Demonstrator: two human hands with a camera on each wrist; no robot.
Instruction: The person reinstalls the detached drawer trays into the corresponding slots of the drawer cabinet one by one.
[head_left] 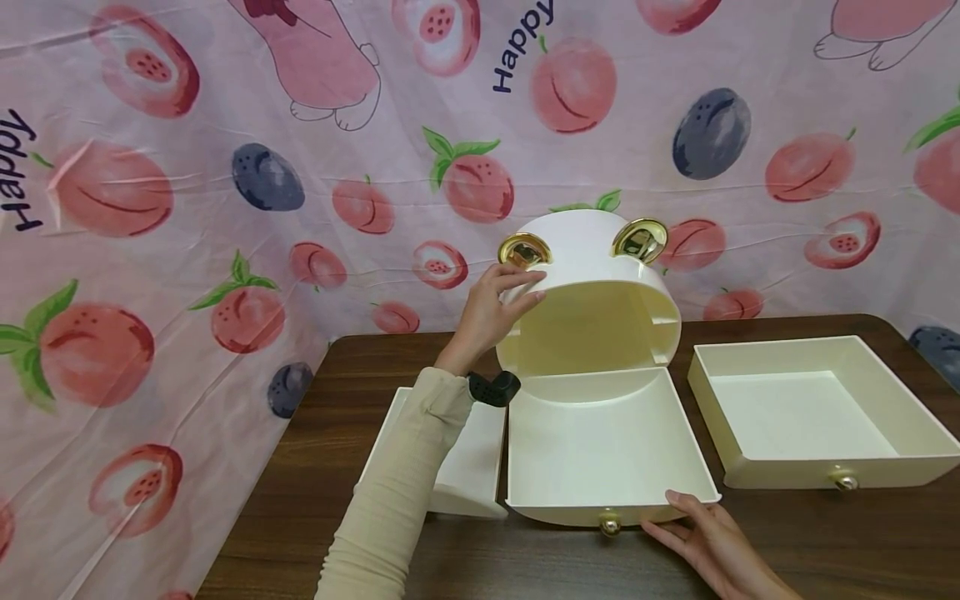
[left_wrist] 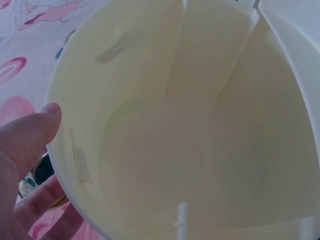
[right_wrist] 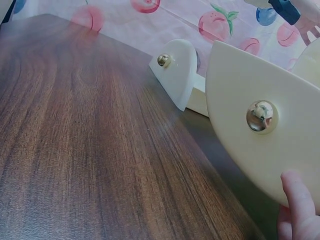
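A white rounded cabinet shell (head_left: 577, 265) with two gold ear-like ornaments stands at the back of the table, its hollow front facing me. My left hand (head_left: 483, 312) grips the shell's upper left rim; in the left wrist view its thumb lies by the rim's edge and the fingers are behind it. A cream drawer (head_left: 600, 446) with a gold knob (head_left: 610, 526) lies before the shell, its back end at the opening. My right hand (head_left: 712, 542) holds the drawer's front right corner, thumb on top and fingers below. The right wrist view shows a finger against the drawer front (right_wrist: 240, 90).
A second drawer (head_left: 757, 475) sits on the right of the brown wooden table (head_left: 300, 467). Partly behind my left sleeve (head_left: 397, 492), a third drawer (head_left: 476, 454) lies on the left. A fruit-print cloth (head_left: 360, 267) hangs behind the table.
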